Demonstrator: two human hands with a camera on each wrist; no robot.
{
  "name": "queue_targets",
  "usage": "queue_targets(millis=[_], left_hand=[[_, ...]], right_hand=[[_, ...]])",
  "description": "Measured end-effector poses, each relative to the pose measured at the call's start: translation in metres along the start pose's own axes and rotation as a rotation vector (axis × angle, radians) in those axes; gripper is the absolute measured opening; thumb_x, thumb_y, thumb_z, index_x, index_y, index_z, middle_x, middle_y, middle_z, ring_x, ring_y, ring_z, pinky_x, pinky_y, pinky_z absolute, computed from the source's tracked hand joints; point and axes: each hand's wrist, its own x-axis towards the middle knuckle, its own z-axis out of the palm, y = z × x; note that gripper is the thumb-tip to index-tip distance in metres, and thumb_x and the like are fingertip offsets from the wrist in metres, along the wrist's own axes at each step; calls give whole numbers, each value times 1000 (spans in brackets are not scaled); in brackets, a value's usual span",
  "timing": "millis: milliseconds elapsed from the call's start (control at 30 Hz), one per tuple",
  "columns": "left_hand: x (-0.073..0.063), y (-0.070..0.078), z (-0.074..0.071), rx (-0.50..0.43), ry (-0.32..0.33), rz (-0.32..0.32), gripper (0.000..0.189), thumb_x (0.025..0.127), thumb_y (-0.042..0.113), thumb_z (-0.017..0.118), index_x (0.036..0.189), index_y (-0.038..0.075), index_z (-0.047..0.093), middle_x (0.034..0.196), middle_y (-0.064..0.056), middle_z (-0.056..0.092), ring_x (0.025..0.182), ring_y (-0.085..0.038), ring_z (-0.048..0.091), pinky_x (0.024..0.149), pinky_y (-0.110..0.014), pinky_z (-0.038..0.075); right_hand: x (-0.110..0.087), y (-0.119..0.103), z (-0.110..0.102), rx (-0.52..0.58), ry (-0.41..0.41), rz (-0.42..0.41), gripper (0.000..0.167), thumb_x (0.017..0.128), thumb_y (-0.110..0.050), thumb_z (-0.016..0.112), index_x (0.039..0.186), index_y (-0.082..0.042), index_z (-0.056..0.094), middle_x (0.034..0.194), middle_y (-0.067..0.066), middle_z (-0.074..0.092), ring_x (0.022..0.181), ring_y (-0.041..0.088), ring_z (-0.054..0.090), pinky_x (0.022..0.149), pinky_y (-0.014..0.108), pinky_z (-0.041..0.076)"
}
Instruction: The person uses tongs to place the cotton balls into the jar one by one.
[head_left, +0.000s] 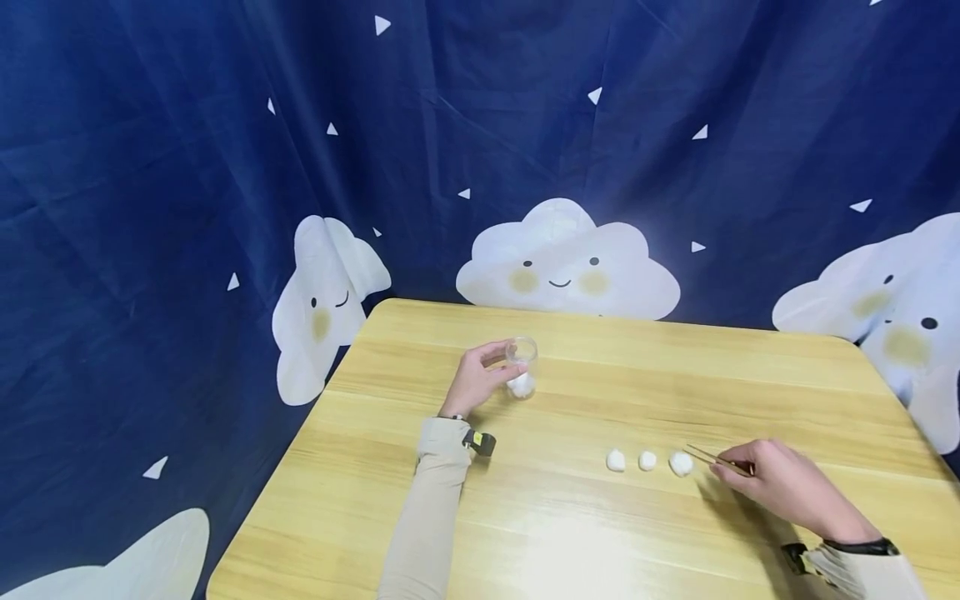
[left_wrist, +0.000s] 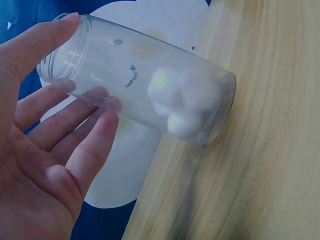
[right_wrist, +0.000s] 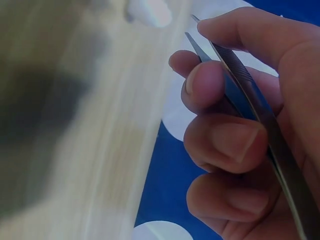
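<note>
My left hand [head_left: 474, 382] grips a clear jar [left_wrist: 125, 55] near its uncapped mouth, thumb on one side and fingers on the other. The jar stands on the table, and several white cotton balls [left_wrist: 185, 102] lie at its bottom. In my right hand [head_left: 787, 487] is a pair of metal tweezers [right_wrist: 287, 165], pinched between thumb and fingers, with the tips apart and nothing between them. Those tips point at the rightmost loose cotton ball [head_left: 681, 463], just short of it. Left of it lie a middle cotton ball [head_left: 647, 461] and a leftmost one [head_left: 616, 460], in a row.
A light wood table [head_left: 360, 492] with rounded corners carries everything. Behind it and along the left hangs a dark blue curtain [head_left: 187, 167] printed with white clouds and small triangles. Dark wrist devices [head_left: 480, 442] are strapped at both sleeves.
</note>
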Motion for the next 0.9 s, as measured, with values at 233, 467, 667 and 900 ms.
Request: queue_targets(millis=[233, 467, 667, 900], left_hand=[[0, -1, 1, 1, 0, 6, 57, 86, 33, 85, 137, 14, 67, 135, -6, 71, 131, -31, 64, 112, -48, 53], [-1, 0, 1, 9, 2, 3, 55, 87, 32, 85, 137, 16, 67, 135, -6, 71, 131, -31, 64, 112, -48, 53], [-2, 0, 1, 10, 4, 1, 54, 87, 31, 85, 136, 17, 68, 135, -6, 72, 131, -32, 64, 112, -51, 52], [-1, 1, 0, 7, 5, 12, 53, 87, 31, 85, 135, 17, 68, 134, -6, 72, 131, -32, 64, 112, -52, 53]], right_hand=[[-7, 4, 8, -2, -37, 12, 9, 94, -24, 74, 88, -30, 77, 61, -19, 41, 55, -5, 29, 50, 17, 25], [-8, 5, 13, 1, -49, 17, 12, 94, -25, 74, 85, -32, 75, 61, -19, 39, 54, -4, 29, 50, 16, 25], [-10, 4, 12, 20, -60, 30, 9, 94, -26, 74, 89, -31, 78, 60, -20, 43, 53, -4, 32, 49, 16, 28], [-10, 5, 12, 21, -48, 2, 9, 94, -29, 76, 86, -33, 77, 58, -23, 42, 53, -6, 32, 49, 15, 27]])
